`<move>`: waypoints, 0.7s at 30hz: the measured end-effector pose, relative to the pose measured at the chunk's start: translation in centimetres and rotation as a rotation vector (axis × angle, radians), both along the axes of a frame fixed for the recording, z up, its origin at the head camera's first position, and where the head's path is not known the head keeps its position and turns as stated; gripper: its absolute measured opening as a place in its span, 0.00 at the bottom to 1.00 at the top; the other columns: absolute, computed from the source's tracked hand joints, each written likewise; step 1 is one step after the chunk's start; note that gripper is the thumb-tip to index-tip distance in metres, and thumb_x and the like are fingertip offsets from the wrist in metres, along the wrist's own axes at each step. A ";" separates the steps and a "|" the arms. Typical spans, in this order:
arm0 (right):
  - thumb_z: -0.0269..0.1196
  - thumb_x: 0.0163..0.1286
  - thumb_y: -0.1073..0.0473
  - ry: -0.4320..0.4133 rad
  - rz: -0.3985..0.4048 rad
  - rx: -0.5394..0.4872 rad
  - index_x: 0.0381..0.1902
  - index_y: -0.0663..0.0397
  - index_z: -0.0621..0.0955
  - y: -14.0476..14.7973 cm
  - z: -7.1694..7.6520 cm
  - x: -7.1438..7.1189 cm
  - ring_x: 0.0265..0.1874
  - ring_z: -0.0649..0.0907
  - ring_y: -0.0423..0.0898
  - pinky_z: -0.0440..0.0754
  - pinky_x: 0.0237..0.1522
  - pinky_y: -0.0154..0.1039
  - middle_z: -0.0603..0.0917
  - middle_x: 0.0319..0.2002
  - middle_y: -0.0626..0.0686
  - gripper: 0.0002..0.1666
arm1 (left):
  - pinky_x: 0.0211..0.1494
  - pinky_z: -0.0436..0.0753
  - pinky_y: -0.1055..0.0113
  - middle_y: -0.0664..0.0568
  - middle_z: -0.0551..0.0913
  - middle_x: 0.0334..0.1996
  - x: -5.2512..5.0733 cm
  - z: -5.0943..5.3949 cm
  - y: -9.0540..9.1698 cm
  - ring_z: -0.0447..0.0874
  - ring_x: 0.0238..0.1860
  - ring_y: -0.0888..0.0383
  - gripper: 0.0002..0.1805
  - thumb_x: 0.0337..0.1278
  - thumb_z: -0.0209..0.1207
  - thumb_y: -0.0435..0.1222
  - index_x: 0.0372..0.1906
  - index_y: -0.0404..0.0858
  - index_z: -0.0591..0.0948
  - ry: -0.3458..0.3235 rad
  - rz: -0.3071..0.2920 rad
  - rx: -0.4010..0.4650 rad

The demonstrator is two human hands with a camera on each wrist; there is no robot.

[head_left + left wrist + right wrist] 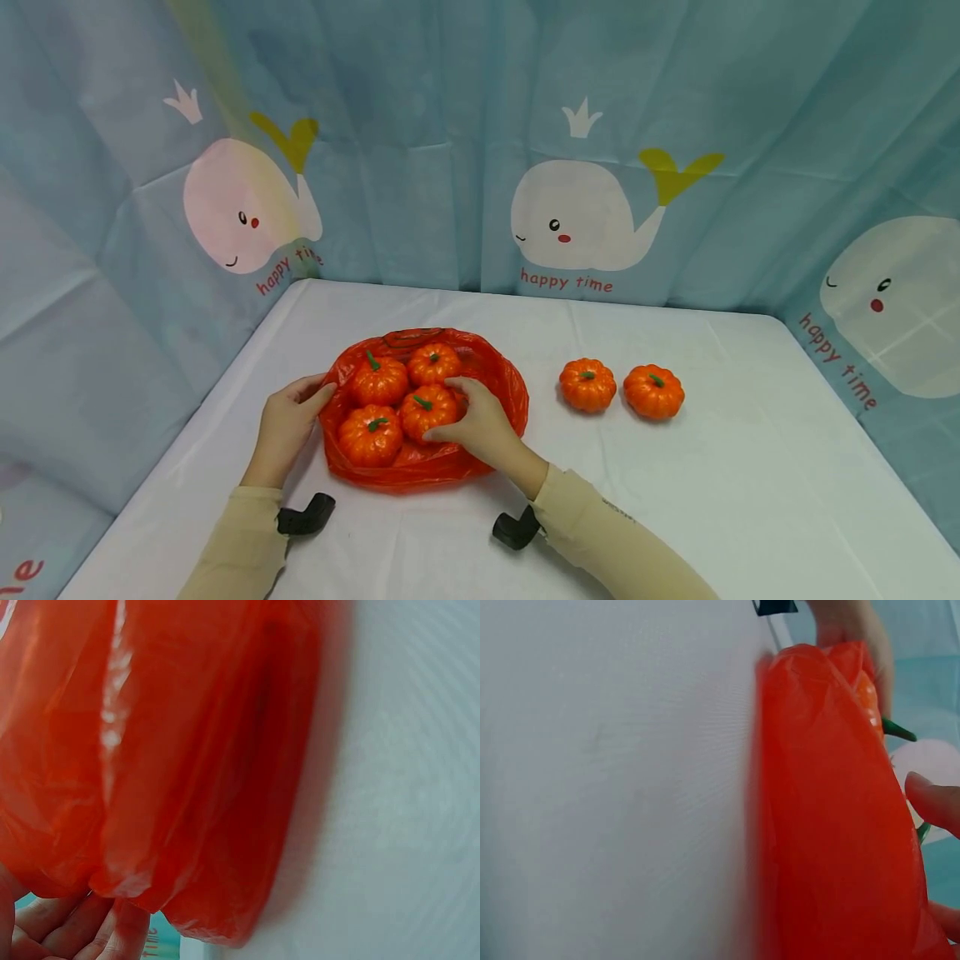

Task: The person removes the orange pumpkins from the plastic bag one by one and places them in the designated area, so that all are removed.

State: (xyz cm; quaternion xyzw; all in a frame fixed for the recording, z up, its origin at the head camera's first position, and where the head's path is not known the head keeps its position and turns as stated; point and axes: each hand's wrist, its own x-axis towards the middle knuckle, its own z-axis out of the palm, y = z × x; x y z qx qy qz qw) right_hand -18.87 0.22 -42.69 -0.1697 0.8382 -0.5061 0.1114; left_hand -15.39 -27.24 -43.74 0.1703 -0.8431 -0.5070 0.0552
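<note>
Head: red bag (420, 477) nearer table's left edge (213, 404); wider room right.

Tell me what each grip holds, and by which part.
Left grip: the red bag, pinched by its left rim. Right grip: the near-right pumpkin inside the bag, thumb at its near side, fingers at its far side.

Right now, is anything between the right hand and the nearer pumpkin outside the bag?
Yes, the red bag's right rim: the right hand is inside that edge, at a pumpkin in the bag. Past the rim, nothing visible blocks the nearer outside pumpkin.
</note>
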 end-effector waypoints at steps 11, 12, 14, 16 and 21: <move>0.79 0.51 0.53 0.013 0.001 0.064 0.67 0.60 0.71 -0.6 -0.4 -0.2 0.65 0.74 0.56 0.76 0.65 0.55 0.74 0.66 0.59 0.48 | 0.50 0.76 0.86 0.38 0.75 0.66 0.0 -0.1 0.0 0.72 0.67 0.44 0.33 0.70 0.52 0.55 0.67 0.35 0.74 -0.009 -0.004 -0.001; 0.79 0.51 0.53 0.011 0.001 0.071 0.67 0.60 0.71 -0.7 -0.5 -0.2 0.65 0.74 0.56 0.75 0.65 0.55 0.74 0.66 0.59 0.48 | 0.51 0.77 0.85 0.38 0.75 0.66 0.0 -0.1 -0.1 0.72 0.67 0.44 0.33 0.70 0.52 0.55 0.67 0.35 0.74 -0.009 -0.005 -0.005; 0.79 0.52 0.53 0.005 -0.001 0.081 0.68 0.60 0.70 -0.7 -0.5 -0.2 0.65 0.74 0.56 0.75 0.66 0.55 0.74 0.67 0.59 0.49 | 0.54 0.78 0.81 0.38 0.76 0.66 0.0 -0.1 -0.1 0.72 0.67 0.44 0.33 0.70 0.52 0.55 0.67 0.35 0.74 -0.010 -0.005 -0.010; 0.79 0.51 0.53 0.006 -0.003 0.090 0.67 0.61 0.71 -0.8 -0.5 -0.2 0.65 0.74 0.57 0.75 0.66 0.55 0.74 0.66 0.59 0.48 | 0.56 0.79 0.79 0.38 0.76 0.66 0.0 -0.1 -0.1 0.72 0.67 0.44 0.33 0.71 0.52 0.55 0.67 0.35 0.74 -0.010 -0.004 -0.013; 0.79 0.52 0.54 0.002 -0.015 0.098 0.66 0.61 0.72 -0.8 -0.5 -0.2 0.64 0.75 0.57 0.75 0.66 0.55 0.75 0.65 0.60 0.46 | 0.49 0.75 0.86 0.37 0.76 0.66 0.0 -0.1 0.0 0.72 0.67 0.44 0.32 0.70 0.53 0.54 0.67 0.35 0.75 0.000 0.001 0.008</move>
